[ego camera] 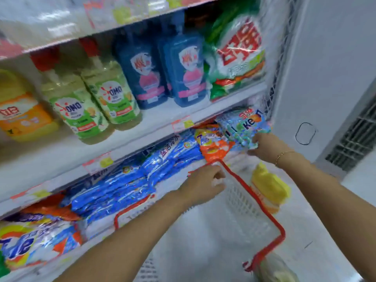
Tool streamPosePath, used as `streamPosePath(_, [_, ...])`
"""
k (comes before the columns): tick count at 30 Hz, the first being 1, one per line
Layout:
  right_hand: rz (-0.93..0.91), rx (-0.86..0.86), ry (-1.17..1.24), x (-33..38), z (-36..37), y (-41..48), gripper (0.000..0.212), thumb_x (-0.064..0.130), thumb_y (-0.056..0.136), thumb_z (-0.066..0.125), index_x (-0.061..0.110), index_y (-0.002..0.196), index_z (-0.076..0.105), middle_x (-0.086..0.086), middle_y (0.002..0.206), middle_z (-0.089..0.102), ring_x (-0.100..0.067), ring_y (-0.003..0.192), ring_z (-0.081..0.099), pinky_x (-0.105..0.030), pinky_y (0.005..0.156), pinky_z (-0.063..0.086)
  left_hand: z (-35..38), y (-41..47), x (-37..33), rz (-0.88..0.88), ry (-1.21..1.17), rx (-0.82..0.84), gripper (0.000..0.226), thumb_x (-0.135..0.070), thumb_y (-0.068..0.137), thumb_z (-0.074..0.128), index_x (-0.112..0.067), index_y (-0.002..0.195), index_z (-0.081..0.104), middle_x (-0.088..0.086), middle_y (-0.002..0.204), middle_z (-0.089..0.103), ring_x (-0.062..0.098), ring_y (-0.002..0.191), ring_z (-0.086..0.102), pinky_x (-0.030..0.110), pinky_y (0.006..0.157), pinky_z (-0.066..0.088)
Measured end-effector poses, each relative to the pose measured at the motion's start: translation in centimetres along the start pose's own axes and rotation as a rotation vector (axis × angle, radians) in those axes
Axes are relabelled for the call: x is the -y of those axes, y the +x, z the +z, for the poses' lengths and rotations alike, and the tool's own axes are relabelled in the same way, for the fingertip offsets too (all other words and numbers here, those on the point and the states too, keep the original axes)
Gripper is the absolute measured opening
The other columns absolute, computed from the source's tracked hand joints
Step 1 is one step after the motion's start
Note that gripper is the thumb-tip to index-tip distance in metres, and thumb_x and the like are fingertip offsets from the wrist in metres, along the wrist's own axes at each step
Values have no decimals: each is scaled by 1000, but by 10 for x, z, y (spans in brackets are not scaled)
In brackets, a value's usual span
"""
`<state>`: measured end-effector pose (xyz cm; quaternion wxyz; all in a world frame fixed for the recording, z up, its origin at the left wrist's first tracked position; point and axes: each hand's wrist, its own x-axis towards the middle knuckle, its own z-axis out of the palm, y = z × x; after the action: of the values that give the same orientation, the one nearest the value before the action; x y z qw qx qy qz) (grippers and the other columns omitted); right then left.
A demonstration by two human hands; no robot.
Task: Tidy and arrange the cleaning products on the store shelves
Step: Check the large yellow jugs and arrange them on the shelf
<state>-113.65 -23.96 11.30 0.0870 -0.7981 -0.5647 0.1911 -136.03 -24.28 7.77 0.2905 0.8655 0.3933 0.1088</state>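
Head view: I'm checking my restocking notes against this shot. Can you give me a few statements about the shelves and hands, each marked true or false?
1. The right hand grips a light blue packet at the right end of the lower shelf. True.
2. Two dark blue bottles stand side by side on the shelf above that packet. True.
3. The OMO bottles have blue caps. False: their caps are red.
4. The white basket below the hands has a green rim. False: its rim is red.
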Motion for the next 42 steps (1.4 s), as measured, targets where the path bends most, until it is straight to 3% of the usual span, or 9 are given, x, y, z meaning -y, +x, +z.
streamPosePath(5, [276,123,101,-96,59,8,68,30,84,70,4,139,38,-19,136,47,-31,125,46,-35,97,41,83,42,-33,-33,-33,94,25,-22,90,60,-15,115,62,4,118,61,17,112,52,26,91,39])
streamPosePath(13, [303,250,126,-103,103,30,33,14,93,50,0,123,44,-17,125,53,-31,115,53,-33,87,45,132,62,-32,-146,-118,151,17,-11,90,61,-8,105,68,-14,94,53,3,91,49,-5,71,28])
streamPosePath(16, [248,255,89,-91,83,34,7,11,93,46,6,89,49,-10,91,53,-28,94,52,-31,76,43,125,66,-31,-261,-211,118,18,-19,91,61,-13,107,68,-9,99,60,5,91,55,3,70,36])
streamPosePath(18, [203,183,62,-80,63,34,27,11,92,47,12,68,36,-3,70,41,-26,82,47,-29,66,40,114,68,-30,-309,-243,117,21,-21,92,60,-12,109,68,-3,104,66,7,93,57,12,75,40])
streamPosePath(24, [-16,11,-97,-4,-29,-6,16,6,87,51,5,71,48,-7,70,48,-24,68,50,-26,50,33,44,52,-25,-351,-308,184,43,-26,83,74,-17,123,59,-6,113,60,9,92,61,19,76,49])
streamPosePath(28, [-254,-179,-150,64,-86,-42,29,9,85,57,2,113,62,-16,108,63,-31,97,59,-32,76,47,-24,24,-19,-338,-390,59,75,-30,73,83,-26,136,42,-5,127,54,11,102,61,29,92,51])
streamPosePath(34, [-579,-246,96,175,-154,-81,29,19,80,72,20,109,69,-3,103,65,-20,89,54,-24,72,34,-111,-36,-9,-227,-401,-254,105,-30,68,86,-39,147,17,-19,143,36,4,123,43,30,102,43])
streamPosePath(38, [-783,-273,236,259,-138,-100,29,22,83,68,21,112,64,4,109,61,-17,101,55,-25,80,39,-155,-87,15,-174,-608,-661,97,-12,68,85,-52,130,21,-54,104,46,-16,98,55,23,88,51])
streamPosePath(42, [-1031,-290,268,330,-93,-133,32,25,86,64,22,117,58,-1,118,63,-20,112,53,-28,87,35,-183,-147,61,-192,-591,-990,91,-1,52,91,-33,121,41,-20,111,65,-16,92,60,17,76,53])
